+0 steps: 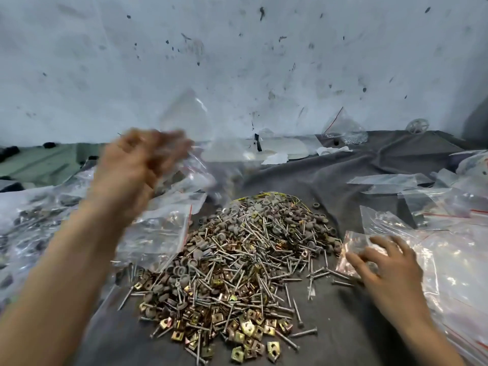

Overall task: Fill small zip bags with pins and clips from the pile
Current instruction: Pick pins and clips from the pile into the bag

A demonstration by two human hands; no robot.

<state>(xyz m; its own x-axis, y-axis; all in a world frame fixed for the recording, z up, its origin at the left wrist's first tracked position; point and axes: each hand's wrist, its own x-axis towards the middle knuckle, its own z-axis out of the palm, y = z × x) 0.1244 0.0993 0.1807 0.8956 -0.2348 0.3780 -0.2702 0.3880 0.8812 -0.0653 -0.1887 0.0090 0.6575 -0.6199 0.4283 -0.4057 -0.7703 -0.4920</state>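
Head view, the only one. The pile of pins and clips sits mid-table on a grey cloth, straight ahead of the person where both hands can reach it.

Left hand is raised over the left side and badly blurred. A clear zip bag shows just above its fingers, probably headed for the filled heap. Whether the fingers clamp it cannot be told.

Right hand lies flat with fingers spread apart, pressing on a small bag with copper-coloured clips inside, at the pile's right edge. Likely this pins the bag down for filling.

Filled bags are heaped on the left and empty bags lie on the right, which looks like separate done and to-do sides.

Counts: two hands, one pile, one bag at each hand. The pins, clips and other bags overlap too much to count.
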